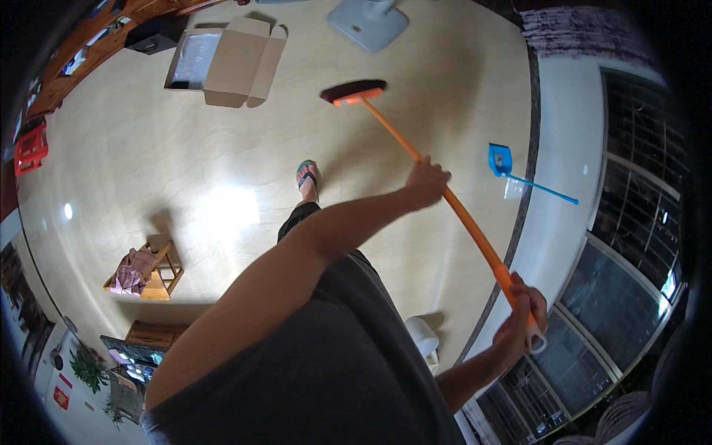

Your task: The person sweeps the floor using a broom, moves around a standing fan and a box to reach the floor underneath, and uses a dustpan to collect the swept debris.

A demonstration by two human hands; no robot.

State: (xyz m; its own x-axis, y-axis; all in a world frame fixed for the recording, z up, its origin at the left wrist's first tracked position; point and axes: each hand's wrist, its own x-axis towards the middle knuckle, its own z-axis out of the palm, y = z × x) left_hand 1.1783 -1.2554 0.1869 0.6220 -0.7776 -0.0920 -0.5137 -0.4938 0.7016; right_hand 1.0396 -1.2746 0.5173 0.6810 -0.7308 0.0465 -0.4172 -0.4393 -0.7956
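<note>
My hands grip a broom with an orange handle [470, 222], which slants across the view. My left hand [427, 183] is wrapped around the handle's middle. Close to the hanging loop at the near end, my right hand [522, 314] holds the thicker orange grip. The broom head [356, 94], orange with dark bristles, lies ahead of my sandaled foot [307, 173]; whether the bristles touch the floor I cannot tell. To the right, a blue long-handled dustpan [500, 159] stands by the wall.
An open cardboard box [236, 61] with plastic wrapping lies ahead on the tiled floor [267, 139], beside a grey pedestal base [368, 25]. A wooden stool [161, 281] with a pink cloth stands left, and a red plastic stool [32, 149] farther off. Windows [603, 303] line the right wall.
</note>
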